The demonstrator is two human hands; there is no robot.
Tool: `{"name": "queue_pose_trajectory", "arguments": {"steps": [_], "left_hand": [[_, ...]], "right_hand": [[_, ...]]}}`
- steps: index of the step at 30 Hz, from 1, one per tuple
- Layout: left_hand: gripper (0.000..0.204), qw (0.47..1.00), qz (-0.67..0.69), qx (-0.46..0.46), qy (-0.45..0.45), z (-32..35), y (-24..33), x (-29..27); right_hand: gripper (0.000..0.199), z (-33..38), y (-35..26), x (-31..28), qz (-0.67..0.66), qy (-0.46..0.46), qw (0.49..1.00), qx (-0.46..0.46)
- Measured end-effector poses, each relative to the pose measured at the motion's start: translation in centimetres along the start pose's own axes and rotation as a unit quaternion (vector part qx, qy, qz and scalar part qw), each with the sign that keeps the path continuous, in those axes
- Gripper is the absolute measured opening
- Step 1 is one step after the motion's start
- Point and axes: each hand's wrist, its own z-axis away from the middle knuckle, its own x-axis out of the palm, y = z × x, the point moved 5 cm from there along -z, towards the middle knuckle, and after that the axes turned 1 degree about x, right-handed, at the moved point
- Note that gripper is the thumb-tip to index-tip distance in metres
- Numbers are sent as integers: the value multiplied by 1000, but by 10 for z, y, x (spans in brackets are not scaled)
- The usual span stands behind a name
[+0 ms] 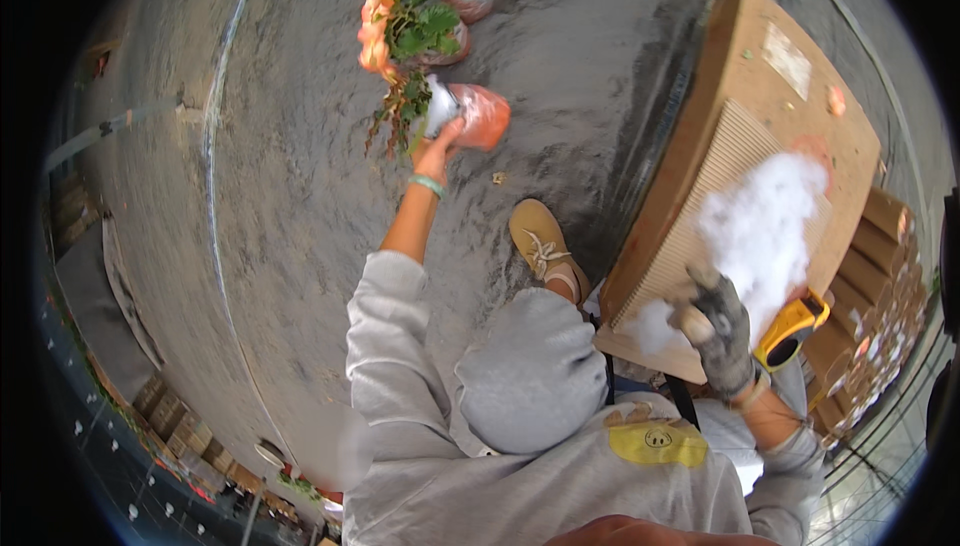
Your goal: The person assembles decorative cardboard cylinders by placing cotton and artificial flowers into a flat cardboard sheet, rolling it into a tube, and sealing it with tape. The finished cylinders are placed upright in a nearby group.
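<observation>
Head view: grey concrete floor (300, 146) bears potted flowers (415, 31) and cardboard box (760, 116).

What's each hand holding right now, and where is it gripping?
Left hand grips a wrapped plant pot at its rim, the pot tipped sideways. Right hand, in a grey glove, clutches the lower end of a clump of white fluffy stuffing.

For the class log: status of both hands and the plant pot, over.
Left hand grips tipped orange plant pot on ground. Right hand, gloved, pinches white stuffing on cardboard box. Nothing between them.
</observation>
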Motion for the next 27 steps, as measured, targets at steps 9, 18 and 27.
{"name": "queue_pose_trajectory", "arguments": {"steps": [9, 18, 27], "left_hand": [[63, 928, -55, 36, -368, 243, 138, 181], [49, 830, 195, -195, -485, 322, 93, 278], [72, 791, 401, -78, -455, 274, 44, 287]], "right_hand": [[108, -18, -88, -8, 221, 121, 932, -262], [88, 90, -118, -113, 117, 95, 939, -309], [90, 139, 34, -173, 175, 168, 966, -83]]}}
